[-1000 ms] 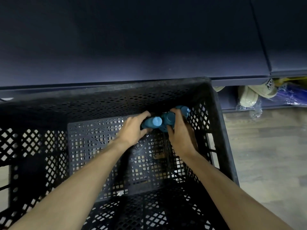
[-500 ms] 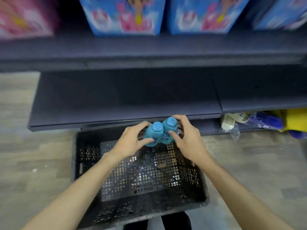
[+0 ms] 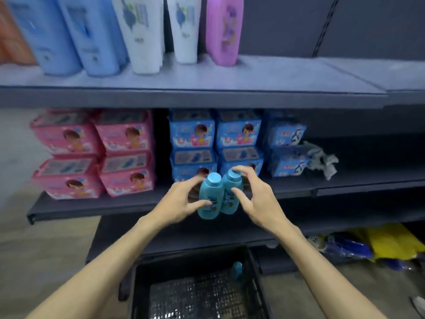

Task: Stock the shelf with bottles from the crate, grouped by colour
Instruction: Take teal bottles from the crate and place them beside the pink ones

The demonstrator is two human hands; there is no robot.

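Two teal bottles are held side by side in front of the middle shelf [image 3: 115,206]. My left hand [image 3: 177,203] grips the left teal bottle [image 3: 210,196], thumb across its front. My right hand [image 3: 257,199] grips the right teal bottle [image 3: 231,192], fingers over its cap and thumb on its side. The black crate [image 3: 255,284] stands on the floor below my arms, with one more teal bottle [image 3: 236,270] lying against its far right wall. On the top shelf [image 3: 276,74] stand blue, white and purple bottles [image 3: 224,28].
Pink packs [image 3: 96,153] and blue packs [image 3: 216,139] are stacked on the middle shelf, with crumpled plastic [image 3: 322,160] beside them. The top shelf's right part is bare. Yellow and blue bags [image 3: 372,245] lie under the lowest shelf at the right.
Both hands lifted the two teal bottles out of the crate and up to the middle shelf's height. The view tilted up from the crate to the shelves.
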